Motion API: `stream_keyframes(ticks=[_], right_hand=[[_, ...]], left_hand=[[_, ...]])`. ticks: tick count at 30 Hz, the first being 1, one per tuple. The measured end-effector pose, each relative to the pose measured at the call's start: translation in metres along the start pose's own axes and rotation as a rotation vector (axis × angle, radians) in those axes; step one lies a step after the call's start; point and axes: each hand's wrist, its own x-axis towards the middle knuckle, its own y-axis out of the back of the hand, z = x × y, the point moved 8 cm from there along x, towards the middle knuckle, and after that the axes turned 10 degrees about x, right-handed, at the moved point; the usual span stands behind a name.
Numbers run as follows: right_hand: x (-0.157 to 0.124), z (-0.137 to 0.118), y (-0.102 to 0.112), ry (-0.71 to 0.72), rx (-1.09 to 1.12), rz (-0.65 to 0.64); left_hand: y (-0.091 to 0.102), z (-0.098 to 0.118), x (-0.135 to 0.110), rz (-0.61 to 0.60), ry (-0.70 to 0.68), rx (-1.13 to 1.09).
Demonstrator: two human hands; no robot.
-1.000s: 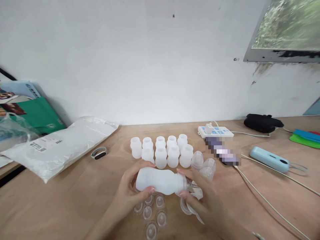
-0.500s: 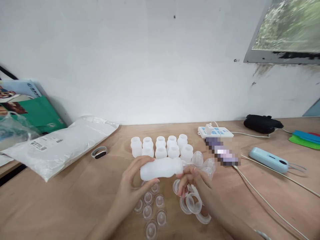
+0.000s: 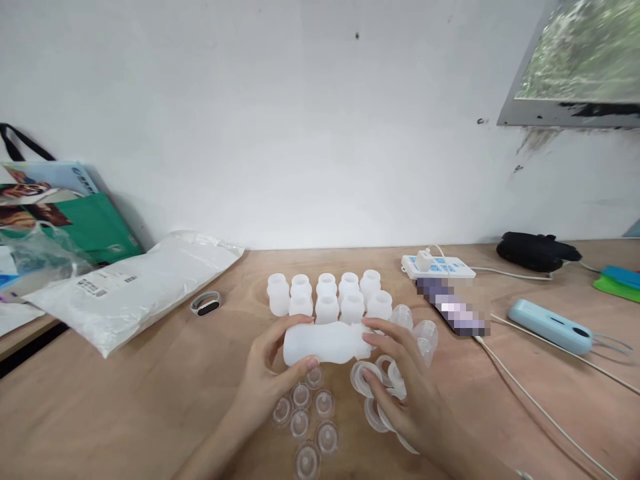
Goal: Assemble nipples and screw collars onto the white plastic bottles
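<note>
A white translucent bottle (image 3: 325,343) lies sideways above the wooden table (image 3: 150,393), gripped between both hands. My left hand (image 3: 267,380) wraps its base end, thumb under it. My right hand (image 3: 400,383) holds the neck end with fingers curled over it. Behind the bottle stand two rows of the same white bottles (image 3: 327,297), upright and uncapped. Clear nipples (image 3: 305,417) lie below my left hand. Clear screw rings (image 3: 373,377) lie under my right hand, and clear dome caps (image 3: 417,330) sit just right of the bottle rows.
A white plastic bag (image 3: 135,287) lies at the left, with a small wristband (image 3: 205,305) beside it. At the right are a power strip (image 3: 437,267), a blurred phone-like item (image 3: 453,307), cables (image 3: 540,400), a light blue device (image 3: 550,327) and a black pouch (image 3: 537,250).
The bottle has levelled out from a tilt. My right hand has moved from the rings back onto the bottle's neck end. The left hand keeps its grip.
</note>
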Motion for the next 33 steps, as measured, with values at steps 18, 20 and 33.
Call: stream_keyframes(ticks=[18, 20, 33], right_hand=[[-0.013, 0.023, -0.002, -0.18, 0.139, -0.104], [-0.016, 0.024, -0.001, -0.184, 0.167, -0.087], [-0.025, 0.057, -0.018, -0.604, 0.55, 0.044]], left_hand=[[-0.012, -0.007, -0.004, -0.112, 0.028, -0.232], [-0.013, -0.004, -0.005, -0.125, 0.003, -0.238], [-0.009, 0.033, -0.012, -0.064, -0.448, 0.09]])
